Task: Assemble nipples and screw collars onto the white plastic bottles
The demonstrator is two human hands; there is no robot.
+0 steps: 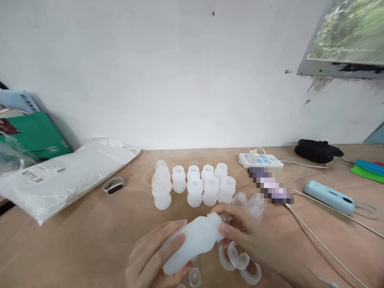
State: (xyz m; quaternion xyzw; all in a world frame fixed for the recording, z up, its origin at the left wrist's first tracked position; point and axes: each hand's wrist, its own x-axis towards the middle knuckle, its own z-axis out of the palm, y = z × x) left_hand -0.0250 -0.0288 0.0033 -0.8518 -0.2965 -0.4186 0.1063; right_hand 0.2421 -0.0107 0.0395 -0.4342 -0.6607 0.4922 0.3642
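Observation:
My left hand (pixel 160 252) wraps around the body of a milky white bottle (pixel 195 240), tilted with its neck up to the right. At that neck, the fingers of my right hand (pixel 235 226) are closed around the rim. A clear piece shows partly behind those fingers; its shape is unclear. Several clear rings (pixel 240 256) lie below my right hand, and clear domed pieces (pixel 255 208) lie just beyond it. Under my left hand, more small clear parts (pixel 194 276) are partly hidden. Two rows of short white bottles (pixel 195 192) stand upright behind the hands, the leftmost ones with clear domed tops (pixel 162 180).
A white plastic mailing bag (pixel 75 168) and a fitness band (pixel 114 186) lie to the left. On the right are a power strip (pixel 261 160), a blurred-out phone (pixel 270 185), a light blue device (pixel 328 196), cables and a black pouch (pixel 318 150). A wall (pixel 180 80) rises behind the table.

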